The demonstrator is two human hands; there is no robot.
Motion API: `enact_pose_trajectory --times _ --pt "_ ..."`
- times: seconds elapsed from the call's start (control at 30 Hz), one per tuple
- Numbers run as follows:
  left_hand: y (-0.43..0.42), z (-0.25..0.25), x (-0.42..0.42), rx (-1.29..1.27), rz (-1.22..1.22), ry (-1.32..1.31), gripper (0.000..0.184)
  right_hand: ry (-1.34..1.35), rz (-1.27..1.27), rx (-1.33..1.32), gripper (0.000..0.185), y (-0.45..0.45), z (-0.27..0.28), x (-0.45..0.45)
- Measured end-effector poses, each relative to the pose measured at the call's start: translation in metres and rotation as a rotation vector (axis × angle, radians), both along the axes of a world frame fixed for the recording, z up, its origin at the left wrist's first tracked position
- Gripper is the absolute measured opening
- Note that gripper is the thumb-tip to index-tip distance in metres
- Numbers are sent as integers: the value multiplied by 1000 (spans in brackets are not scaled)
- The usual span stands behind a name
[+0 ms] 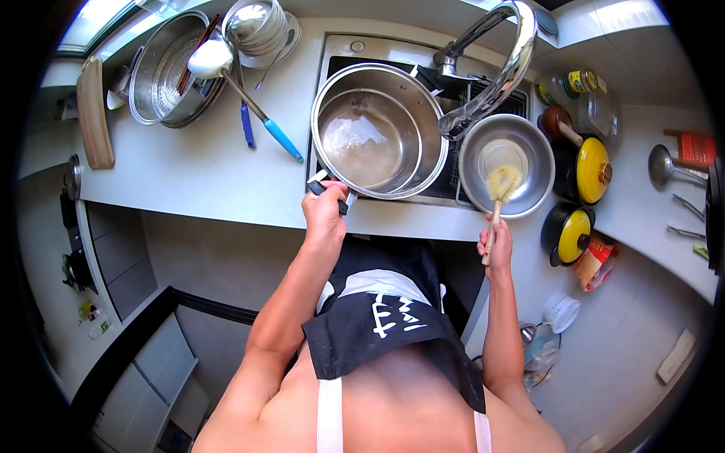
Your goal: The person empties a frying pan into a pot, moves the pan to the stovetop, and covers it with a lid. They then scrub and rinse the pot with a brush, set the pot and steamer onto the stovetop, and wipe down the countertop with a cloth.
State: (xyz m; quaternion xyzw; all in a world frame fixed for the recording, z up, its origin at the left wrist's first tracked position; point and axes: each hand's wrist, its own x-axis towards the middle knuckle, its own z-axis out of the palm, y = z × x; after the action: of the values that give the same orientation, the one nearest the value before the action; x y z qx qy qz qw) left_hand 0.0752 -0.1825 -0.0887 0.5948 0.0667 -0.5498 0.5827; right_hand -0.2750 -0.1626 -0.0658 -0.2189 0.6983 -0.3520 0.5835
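Note:
My left hand (pixel 325 212) is closed around the black handle of a large stainless steel pot (pixel 330 124), which sits over the sink (pixel 341 47). A little cloudy water seems to lie in the pot's bottom. My right hand (pixel 496 243) grips the wooden handle of a dish brush (pixel 503 185). Its pale bristles are inside a steel bowl (pixel 541 162) to the right of the pot, against the bowl's inner surface. The chrome faucet (pixel 507 79) arches above, its spout end between pot and bowl.
At the left stand a steel steamer pot (pixel 149 75), a ladle with blue handle (pixel 278 137), stacked bowls (pixel 257 29) and a cutting board (pixel 94 113). Two black pots with yellow lids (pixel 593 170) and a skimmer ladle (pixel 661 164) are on the right. The counter edge runs before me.

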Motion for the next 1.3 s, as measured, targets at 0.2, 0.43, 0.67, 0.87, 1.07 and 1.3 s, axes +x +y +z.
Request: enact_pose_trajectory --times 0.2,0.43,0.67,0.87,1.07,1.3 --pt "-1 -21 -23 34 138 69 19 95 81 62 34 -8 3 2" --pt "-3 -48 -41 7 241 104 18 190 205 91 42 -7 6 0" --pt "-6 -97 -70 16 407 227 17 249 347 56 41 -18 5 1" --pt "9 -123 -97 160 187 346 13 172 378 65 44 -35 -5 10" --pt "9 -97 -76 397 -423 331 44 523 800 -284 46 -80 -28 41" --pt "4 -99 -65 331 -685 46 46 737 1094 -411 38 -165 -87 82"
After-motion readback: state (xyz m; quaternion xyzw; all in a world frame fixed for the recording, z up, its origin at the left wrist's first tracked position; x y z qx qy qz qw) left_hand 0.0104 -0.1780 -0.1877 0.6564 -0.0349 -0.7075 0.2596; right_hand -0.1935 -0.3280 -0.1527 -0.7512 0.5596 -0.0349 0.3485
